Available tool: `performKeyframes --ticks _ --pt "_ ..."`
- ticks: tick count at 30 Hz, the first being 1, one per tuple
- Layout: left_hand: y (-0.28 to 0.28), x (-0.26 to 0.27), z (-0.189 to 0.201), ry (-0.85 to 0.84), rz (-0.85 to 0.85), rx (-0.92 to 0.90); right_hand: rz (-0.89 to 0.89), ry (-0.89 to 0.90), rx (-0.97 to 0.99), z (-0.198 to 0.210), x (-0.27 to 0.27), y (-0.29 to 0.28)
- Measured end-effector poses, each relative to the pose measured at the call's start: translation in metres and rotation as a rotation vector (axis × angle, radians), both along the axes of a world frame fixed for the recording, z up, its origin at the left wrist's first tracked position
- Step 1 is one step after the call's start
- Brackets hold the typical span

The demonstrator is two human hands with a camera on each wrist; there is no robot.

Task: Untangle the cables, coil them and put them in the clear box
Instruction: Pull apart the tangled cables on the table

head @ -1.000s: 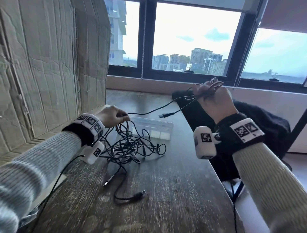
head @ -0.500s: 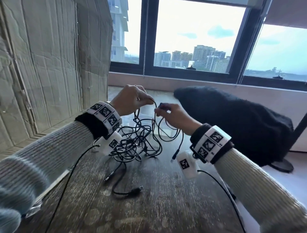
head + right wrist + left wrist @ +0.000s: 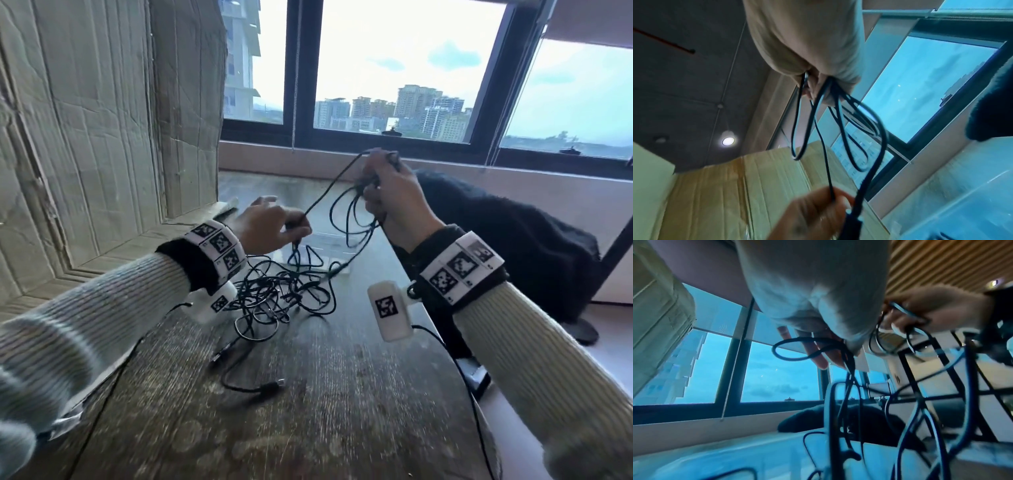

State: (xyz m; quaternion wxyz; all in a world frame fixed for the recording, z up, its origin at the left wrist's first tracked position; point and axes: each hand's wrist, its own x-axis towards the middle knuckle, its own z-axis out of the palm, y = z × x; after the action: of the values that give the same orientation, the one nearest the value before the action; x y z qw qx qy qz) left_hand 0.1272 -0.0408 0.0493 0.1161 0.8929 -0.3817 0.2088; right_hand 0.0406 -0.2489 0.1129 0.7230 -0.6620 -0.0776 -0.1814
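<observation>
right hand (image 3: 390, 202) grips a few hanging loops of black cable (image 3: 352, 219) above the tabletop's far end; left hand (image 3: 270, 226) pinches its free run over the tangle (image 3: 274, 294) — I'd feed slack slowly, equal loops, no yanking.

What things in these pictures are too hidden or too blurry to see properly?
- Clear plastic box, head view: mostly hidden behind the left hand and hanging loops.
- Tangled pile of black cables, head view: strands overlap, so their number cannot be counted.
- Right hand, head view: fingers face away; its grip shows only from the right wrist view.
</observation>
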Motion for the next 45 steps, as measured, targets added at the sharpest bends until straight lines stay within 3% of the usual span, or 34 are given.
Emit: performKeyframes --ticks 7,9,12,15,17,19,21,25,27,30,32,35,40,45 --pt "0.036 0.018 -0.017 0.187 0.341 0.365 0.042 -0.075 0.521 0.032 -0.007 -0.043" --pt "0.038 0.022 -0.019 0.217 0.407 0.489 -0.003 -0.091 0.574 0.038 -0.004 -0.054" --pt "0.015 0.009 -0.016 0.244 0.360 0.346 -0.081 -0.079 0.602 0.040 -0.003 -0.056" --pt "-0.029 -0.023 -0.015 0.467 0.202 0.165 -0.069 -0.055 0.550 0.039 0.001 -0.049" --pt "-0.048 -0.041 -0.026 0.666 0.148 0.302 -0.045 -0.072 0.480 0.040 0.002 -0.046" --pt "-0.051 -0.045 -0.039 0.661 0.173 0.627 -0.066 -0.126 0.417 0.044 -0.001 -0.049" --pt "-0.043 -0.038 -0.048 0.621 0.189 0.822 -0.143 -0.197 0.394 0.051 -0.004 -0.057" --pt "-0.007 -0.020 -0.041 0.660 0.231 0.801 -0.308 -0.298 0.345 0.063 -0.010 -0.082" --pt "0.009 -0.011 -0.034 0.694 0.281 0.767 -0.270 -0.229 0.364 0.057 -0.009 -0.084" --pt "0.020 -0.005 -0.023 0.737 0.286 0.715 -0.115 0.030 0.453 0.029 0.001 -0.072" --pt "0.022 -0.007 -0.014 0.738 0.279 0.655 -0.120 0.196 0.448 0.006 0.016 -0.062" --pt "0.025 -0.015 -0.002 0.747 0.261 0.546 -0.138 0.395 0.196 -0.034 0.037 -0.047" --pt "0.024 -0.021 0.006 0.734 0.250 0.484 0.046 0.755 -0.620 -0.087 0.038 -0.035" --pt "0.029 -0.028 0.010 0.727 0.303 0.458 0.126 0.733 -1.412 -0.088 0.025 -0.018"
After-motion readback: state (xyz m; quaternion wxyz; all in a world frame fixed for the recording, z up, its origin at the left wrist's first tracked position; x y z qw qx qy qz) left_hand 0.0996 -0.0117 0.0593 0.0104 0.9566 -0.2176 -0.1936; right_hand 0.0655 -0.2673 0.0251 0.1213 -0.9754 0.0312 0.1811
